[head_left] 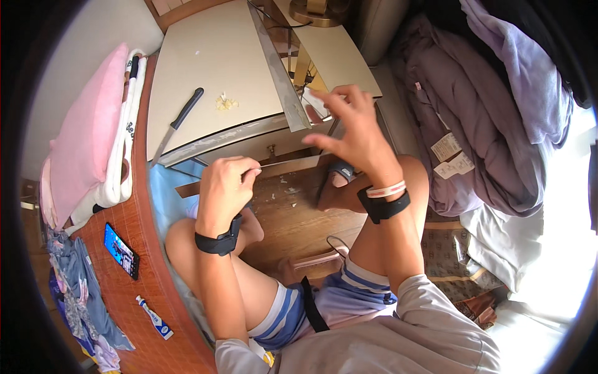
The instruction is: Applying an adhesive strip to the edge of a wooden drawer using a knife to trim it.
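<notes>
My left hand (225, 190) is closed in a pinch in front of the cream table (230, 50), and a small pale bit shows at its fingertips, too small to name. Up and to the right, my right hand (356, 134) is open, thumb and fingers spread, near the front end of the mirrored strip (308, 81) set in the tabletop. Nothing shows between its fingers. On the tabletop lie a knife (184, 112) with a black handle, its blade toward the near left corner, and a small heap of yellowish scraps (226, 101).
A drawer knob (271, 149) sits under the tabletop. Pale scraps (289, 190) lie on the wooden floor. At left, a phone (121, 250) and a tube (154, 318) rest on a reddish-brown surface beside a pink pillow (93, 124). Grey-purple bedding (467, 112) is heaped at right.
</notes>
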The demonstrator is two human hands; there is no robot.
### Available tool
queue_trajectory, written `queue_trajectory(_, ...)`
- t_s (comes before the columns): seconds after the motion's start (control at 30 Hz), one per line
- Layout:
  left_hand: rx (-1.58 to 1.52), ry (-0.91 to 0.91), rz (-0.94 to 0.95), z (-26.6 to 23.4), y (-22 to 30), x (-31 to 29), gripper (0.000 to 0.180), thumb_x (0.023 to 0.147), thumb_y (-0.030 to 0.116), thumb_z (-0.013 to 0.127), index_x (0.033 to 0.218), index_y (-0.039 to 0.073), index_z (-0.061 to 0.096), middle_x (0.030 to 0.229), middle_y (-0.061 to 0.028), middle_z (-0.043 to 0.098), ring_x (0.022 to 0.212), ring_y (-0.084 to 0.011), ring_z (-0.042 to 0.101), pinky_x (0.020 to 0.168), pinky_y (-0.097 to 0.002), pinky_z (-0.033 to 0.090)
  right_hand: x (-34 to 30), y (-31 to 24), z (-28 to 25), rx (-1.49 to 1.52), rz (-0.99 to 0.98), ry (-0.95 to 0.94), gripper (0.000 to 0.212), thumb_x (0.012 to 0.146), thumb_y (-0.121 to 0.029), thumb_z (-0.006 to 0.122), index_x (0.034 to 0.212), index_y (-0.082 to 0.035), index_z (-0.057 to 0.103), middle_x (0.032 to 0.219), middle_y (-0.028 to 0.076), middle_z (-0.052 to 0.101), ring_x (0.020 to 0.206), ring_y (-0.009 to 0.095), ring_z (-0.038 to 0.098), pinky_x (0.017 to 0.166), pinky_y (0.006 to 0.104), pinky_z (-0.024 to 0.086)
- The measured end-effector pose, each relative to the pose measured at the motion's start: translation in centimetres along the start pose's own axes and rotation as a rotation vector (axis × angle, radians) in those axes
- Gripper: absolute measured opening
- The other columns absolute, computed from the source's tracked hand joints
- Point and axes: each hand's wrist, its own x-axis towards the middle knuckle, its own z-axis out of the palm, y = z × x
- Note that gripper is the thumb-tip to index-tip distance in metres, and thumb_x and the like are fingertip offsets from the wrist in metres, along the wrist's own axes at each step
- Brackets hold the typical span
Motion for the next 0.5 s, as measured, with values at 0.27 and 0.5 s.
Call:
queue_trajectory(0.27, 0.156, -0.079, 0.095, 1.8, -0.5, -0.7, 0.005, 0.083, 0.006, 0.071, 0.085, 0.003, 0.075, 0.082, -0.0162, 0.071, 0.078, -0.0381, 0.068, 0.07, -0.0468, 0.054, 1.1, -0.5, 1.6, -0.235, -0.097, -0.007, 0.059, 0.07, -0.013, 0.087, 0.126, -0.02, 0.069, 0.123, 0.005, 0.056, 0.119, 0.03, 0.05, 0.102, 0.0506, 0.041)
queue_trajectory(0.5, 0.182, -0.046, 0.117, 1.6, -0.7, -0.6, 0.006, 0.082, 0.004, 0.07, 0.084, 0.001, 0.074, 0.08, -0.0187, 0.07, 0.076, -0.0398, 0.067, 0.07, -0.0477, 0.054, 1.3, -0.8, 2.5, -0.135, -0.126, 0.012, 0.043, 0.072, 0.001, 0.076, 0.112, -0.01, 0.068, 0.12, 0.009, 0.058, 0.117, 0.034, 0.051, 0.101, 0.049, 0.042)
